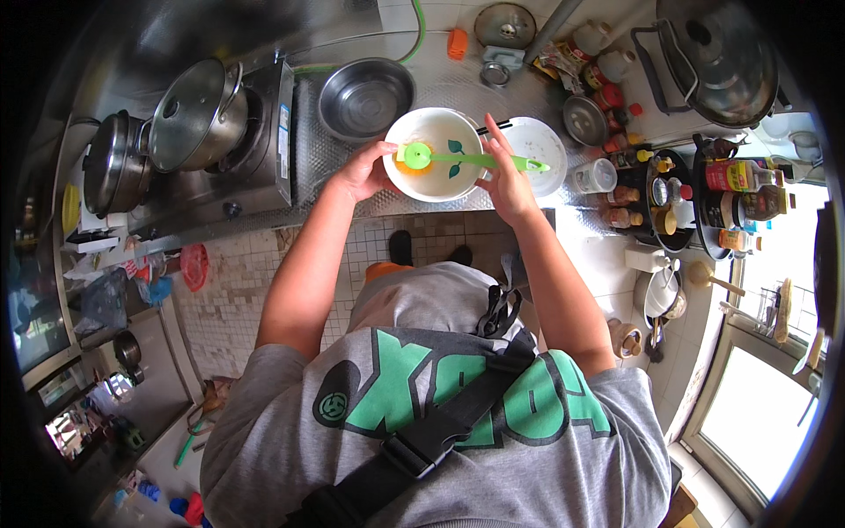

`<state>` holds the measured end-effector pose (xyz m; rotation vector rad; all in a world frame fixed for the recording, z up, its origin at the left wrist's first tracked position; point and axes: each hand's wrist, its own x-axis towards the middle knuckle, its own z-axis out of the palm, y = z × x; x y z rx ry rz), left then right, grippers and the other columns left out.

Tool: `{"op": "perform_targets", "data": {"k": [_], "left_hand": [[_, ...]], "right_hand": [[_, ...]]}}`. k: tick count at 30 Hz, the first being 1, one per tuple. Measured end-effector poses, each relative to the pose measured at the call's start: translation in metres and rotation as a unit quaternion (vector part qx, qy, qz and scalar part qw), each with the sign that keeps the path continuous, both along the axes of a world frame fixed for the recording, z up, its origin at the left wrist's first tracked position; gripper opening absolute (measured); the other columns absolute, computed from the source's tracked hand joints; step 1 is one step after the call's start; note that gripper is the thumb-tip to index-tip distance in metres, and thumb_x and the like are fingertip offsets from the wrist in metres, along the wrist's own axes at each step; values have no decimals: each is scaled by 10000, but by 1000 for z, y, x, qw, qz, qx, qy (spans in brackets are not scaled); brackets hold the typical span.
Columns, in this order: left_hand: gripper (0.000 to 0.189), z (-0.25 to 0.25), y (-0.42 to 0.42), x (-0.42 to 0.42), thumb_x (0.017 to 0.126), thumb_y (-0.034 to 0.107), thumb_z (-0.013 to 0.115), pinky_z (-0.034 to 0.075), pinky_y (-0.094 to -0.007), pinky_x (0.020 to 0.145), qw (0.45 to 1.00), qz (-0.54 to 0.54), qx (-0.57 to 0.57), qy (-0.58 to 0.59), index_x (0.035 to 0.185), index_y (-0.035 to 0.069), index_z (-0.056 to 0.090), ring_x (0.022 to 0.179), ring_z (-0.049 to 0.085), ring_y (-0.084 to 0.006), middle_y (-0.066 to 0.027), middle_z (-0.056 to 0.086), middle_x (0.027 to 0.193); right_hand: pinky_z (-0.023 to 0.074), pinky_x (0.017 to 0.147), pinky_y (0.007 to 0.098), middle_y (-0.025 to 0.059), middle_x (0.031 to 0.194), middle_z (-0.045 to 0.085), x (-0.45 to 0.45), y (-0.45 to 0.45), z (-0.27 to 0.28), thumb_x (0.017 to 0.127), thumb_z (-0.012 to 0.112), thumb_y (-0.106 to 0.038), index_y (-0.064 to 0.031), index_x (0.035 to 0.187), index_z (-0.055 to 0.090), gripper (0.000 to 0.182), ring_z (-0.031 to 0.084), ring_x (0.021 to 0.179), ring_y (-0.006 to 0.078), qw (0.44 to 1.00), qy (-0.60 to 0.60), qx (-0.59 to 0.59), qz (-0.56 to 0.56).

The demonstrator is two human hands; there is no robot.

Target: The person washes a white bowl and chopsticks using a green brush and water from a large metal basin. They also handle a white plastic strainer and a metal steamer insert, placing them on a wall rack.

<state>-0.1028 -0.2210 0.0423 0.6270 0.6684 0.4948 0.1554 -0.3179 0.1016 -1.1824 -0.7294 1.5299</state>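
Note:
A white bowl [443, 187] with green leaf prints inside is tilted towards me over the counter's front edge. My left hand [367, 173] holds it by the left rim. My right hand [507, 177] grips its right side, with the index finger stretched upward. A dish brush [462, 159] with a green handle lies across the bowl, its round head and orange bristles against the inner left wall. The handle passes over the right rim and across my right hand; whether the fingers also clasp it is hard to see. Behind that hand lies a white plate [544, 155], with dark chopsticks [496, 127] at its edge.
A steel basin [367, 99] stands behind the bowl. On the left is a gas stove [264, 132] with a lidded pot [198, 119]. To the right are a steel bowl [585, 121], a plastic tub [594, 177] and several sauce bottles [660, 191] on a black rack.

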Motion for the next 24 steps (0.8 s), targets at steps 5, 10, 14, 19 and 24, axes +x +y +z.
{"op": "perform_targets", "data": {"k": [5,10,14,19,24], "left_hand": [[645,0,-3,10,862,454,681,592,-404,846,999,19,-29,-2,1338,54,511,1087,646,-237,-129,635,1198],[593,-9,-21,13,880,411,715,556,-341,840,991,95,-57,-73,1327,68,526,1012,635,-181,-86,646,1162],[553,-21,-38,16,882,343,736,546,-345,821,982,76,-25,-170,1355,154,519,1081,577,-155,-35,587,1265],[744,10,-65,42,899,318,707,509,-538,1003,972,120,-33,-201,1510,263,287,1332,457,-285,-72,403,1473],[751,17,-71,48,895,229,683,555,-532,954,974,148,40,-169,1510,247,253,1315,484,-302,-83,416,1445]], "right_hand": [[476,998,512,155,1475,398,-3,2,-2,1026,428,-337,-224,1582,191,615,500,1287,307,994,106,-12,27],[488,994,527,165,1471,403,-3,1,-1,1022,415,-280,-201,1574,215,592,525,1266,329,995,100,2,18],[495,986,536,175,1467,409,0,5,-8,1025,401,-268,-195,1566,235,571,534,1254,343,993,113,5,-19],[545,939,499,171,1418,426,-1,5,-15,1008,433,-246,-180,1563,235,593,569,1205,321,989,135,45,-40],[530,966,466,152,1383,476,1,11,-11,1009,462,-272,-171,1563,235,607,558,1225,281,993,107,47,-32]]}}
